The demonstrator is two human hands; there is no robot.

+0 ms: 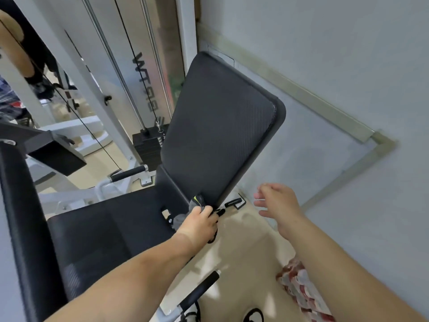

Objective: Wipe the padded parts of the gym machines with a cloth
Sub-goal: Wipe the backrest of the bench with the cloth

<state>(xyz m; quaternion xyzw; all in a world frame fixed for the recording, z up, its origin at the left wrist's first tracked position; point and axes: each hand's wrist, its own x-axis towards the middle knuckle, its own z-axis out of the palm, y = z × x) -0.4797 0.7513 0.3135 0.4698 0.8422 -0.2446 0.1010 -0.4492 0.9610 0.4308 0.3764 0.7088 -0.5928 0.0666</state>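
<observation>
Beside the pale wall, the left hand grips the grey cloth at the near lower corner of the tilted back pad, whose long axis runs far and upward from it; the right hand hovers empty, fingers loosely spread, to its right.

pale grey wall, cream floor, beige wall trim

grey cloth, tilted black back pad
</observation>
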